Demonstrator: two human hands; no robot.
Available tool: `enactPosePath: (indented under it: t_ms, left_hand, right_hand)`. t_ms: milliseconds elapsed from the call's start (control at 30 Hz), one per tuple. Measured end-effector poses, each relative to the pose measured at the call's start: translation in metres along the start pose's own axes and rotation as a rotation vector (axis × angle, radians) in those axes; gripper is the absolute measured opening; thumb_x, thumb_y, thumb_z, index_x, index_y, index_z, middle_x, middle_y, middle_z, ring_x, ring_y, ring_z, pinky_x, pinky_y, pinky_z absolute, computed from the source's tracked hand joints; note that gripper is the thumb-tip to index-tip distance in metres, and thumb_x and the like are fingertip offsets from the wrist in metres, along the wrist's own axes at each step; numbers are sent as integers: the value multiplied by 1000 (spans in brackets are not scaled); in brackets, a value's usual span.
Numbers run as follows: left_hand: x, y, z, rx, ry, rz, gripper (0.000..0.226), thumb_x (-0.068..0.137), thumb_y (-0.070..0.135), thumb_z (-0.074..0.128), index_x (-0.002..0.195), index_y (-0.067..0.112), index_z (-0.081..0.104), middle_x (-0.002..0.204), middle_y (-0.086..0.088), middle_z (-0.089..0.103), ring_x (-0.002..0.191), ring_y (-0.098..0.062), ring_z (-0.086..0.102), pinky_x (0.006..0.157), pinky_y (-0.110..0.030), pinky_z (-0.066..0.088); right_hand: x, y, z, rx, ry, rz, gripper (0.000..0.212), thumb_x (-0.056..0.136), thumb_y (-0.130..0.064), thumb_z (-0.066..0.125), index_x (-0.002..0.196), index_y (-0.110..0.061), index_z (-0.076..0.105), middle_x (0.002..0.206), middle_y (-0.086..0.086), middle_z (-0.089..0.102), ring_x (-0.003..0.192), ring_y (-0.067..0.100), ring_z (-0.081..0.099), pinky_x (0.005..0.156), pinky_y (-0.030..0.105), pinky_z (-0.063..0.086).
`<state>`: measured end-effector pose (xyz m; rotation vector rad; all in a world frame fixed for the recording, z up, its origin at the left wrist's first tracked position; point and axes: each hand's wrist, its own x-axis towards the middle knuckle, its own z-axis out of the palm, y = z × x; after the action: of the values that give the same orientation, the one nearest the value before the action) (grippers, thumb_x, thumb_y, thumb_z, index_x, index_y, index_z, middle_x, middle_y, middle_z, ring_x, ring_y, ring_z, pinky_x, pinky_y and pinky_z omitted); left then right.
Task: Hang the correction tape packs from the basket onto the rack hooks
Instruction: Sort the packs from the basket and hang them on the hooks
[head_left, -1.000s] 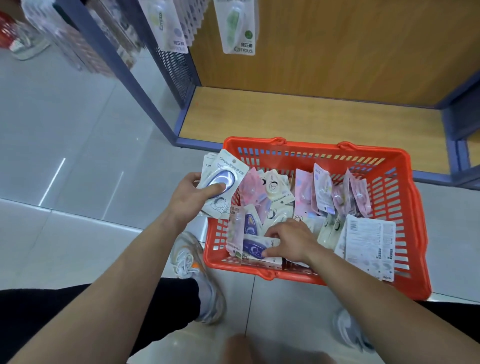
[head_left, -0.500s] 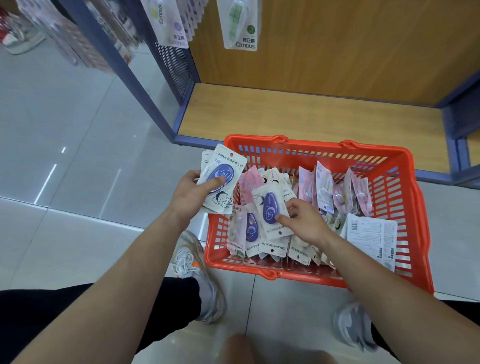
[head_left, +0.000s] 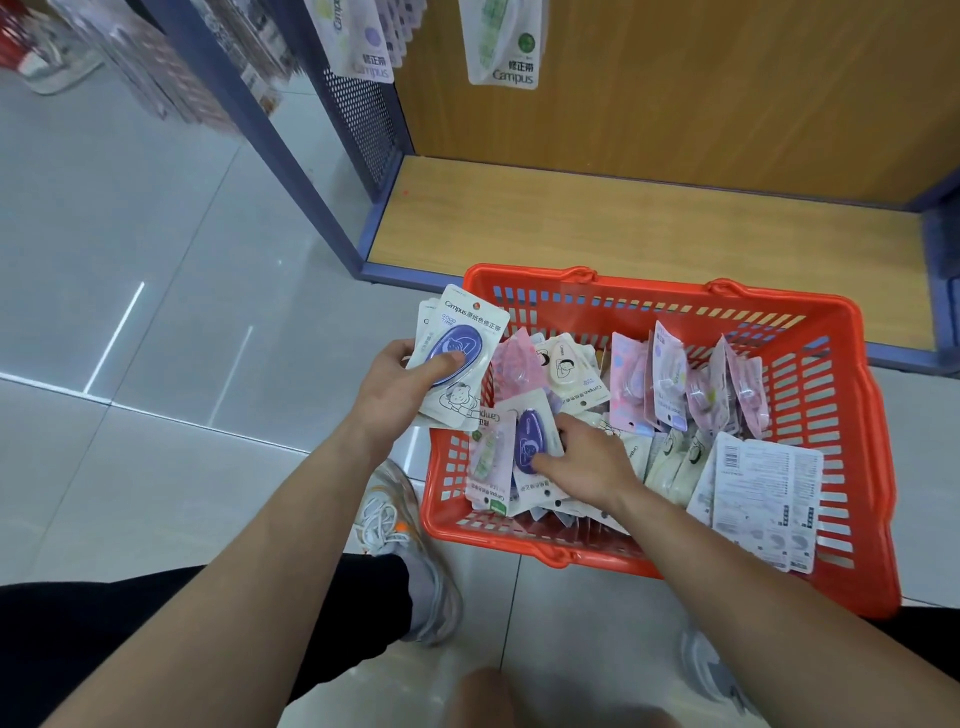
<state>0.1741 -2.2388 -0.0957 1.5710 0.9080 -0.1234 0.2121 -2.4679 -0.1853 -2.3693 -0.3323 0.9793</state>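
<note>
left hand (head_left: 400, 387): clamped on stack of packs (head_left: 470, 325), thumb across top one
right hand (head_left: 589, 462): fingers curled on purple pack (head_left: 527, 439) beneath it, inside basket (head_left: 649, 287)

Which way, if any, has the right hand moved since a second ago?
Yes. The right hand moved away from the near rim of the orange basket, toward its middle.

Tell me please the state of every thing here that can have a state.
left hand: holds a stack of packs, thumb on the top one.
stack of packs: held at the basket's left rim.
right hand: inside the basket, pinches a purple pack.
purple pack: inside the basket, between the fingers.
basket: on the floor, holding many packs.
hanging packs: hung up above.
</note>
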Motion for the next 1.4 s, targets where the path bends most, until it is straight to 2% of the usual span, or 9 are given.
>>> enactPosePath:
  t_ms: [100, 267, 367, 500, 633, 1033, 1167, 1267, 1400]
  left_hand:
    - [2, -1, 0, -10, -13, -6, 40, 87, 31, 80, 118, 13, 63, 99, -3, 79, 77, -16, 78, 62, -25, 57]
    - [3, -3, -1, -18, -21, -2, 38, 88, 33, 78, 117, 15, 63, 101, -4, 79, 80, -19, 78, 67, -28, 58]
    - [5, -5, -2, -19, -28, -2, 40, 88, 34, 79, 119, 15, 63, 102, -4, 79, 83, -21, 78, 74, -34, 60]
    - [7, -6, -2, -22, -31, -4, 40, 88, 35, 79, 120, 16, 63, 102, -3, 79, 85, -21, 78, 79, -37, 61]
    - [7, -8, -3, -40, -31, -5, 41, 88, 36, 78, 120, 16, 64, 104, -4, 79, 87, -21, 78, 77, -36, 60]
    - [5, -6, -4, -63, -36, -23, 37, 88, 33, 79, 117, 15, 65, 99, -5, 80, 85, -24, 78, 76, -37, 60]
    - [1, -4, -4, -95, -27, -27, 34, 87, 33, 80, 114, 16, 65, 97, -7, 80, 86, -26, 78, 82, -41, 62]
    - [-4, -1, -3, -111, -32, -37, 43, 86, 30, 81, 121, 11, 64, 99, -9, 80, 88, -28, 78, 84, -44, 62]
    - [-16, 6, 9, -81, -59, -39, 45, 85, 26, 82, 121, 8, 62, 98, -9, 79, 80, -24, 78, 68, -33, 60]
  right_hand:
    - [5, -1, 11, -148, 75, -62, 45, 89, -55, 56, 129, -35, 57, 98, -7, 74, 98, 24, 67, 93, 40, 43]
    - [5, -3, 25, -239, 178, -180, 39, 89, -58, 51, 119, -38, 66, 97, -8, 71, 99, 23, 65, 82, 36, 38]
    - [6, -8, 32, -206, 179, -188, 32, 89, -54, 57, 116, -38, 66, 97, -9, 64, 104, 22, 58, 86, 39, 35]
    - [11, -9, 35, -71, 136, -157, 51, 83, -57, 48, 129, -40, 64, 123, -8, 66, 119, 22, 53, 93, 40, 33]
    - [9, -12, 34, 18, 145, -140, 46, 94, -46, 61, 139, -37, 60, 137, -5, 56, 130, 20, 47, 101, 38, 29]
    - [9, -10, 9, 325, 40, -91, 21, 94, -25, 69, 110, -33, 59, 112, -12, 66, 103, 15, 65, 91, 37, 51]
    - [4, -12, -9, 598, 95, -69, 21, 98, -15, 66, 116, -22, 59, 109, -9, 68, 100, 10, 66, 81, 23, 49]
    - [3, -12, -32, 654, 180, -46, 22, 97, -17, 67, 117, -23, 60, 119, -4, 70, 112, 15, 67, 94, 32, 53]
    - [-7, -4, -63, 593, 258, 0, 24, 97, -8, 63, 117, -20, 56, 108, -6, 70, 90, 9, 68, 79, 31, 55]
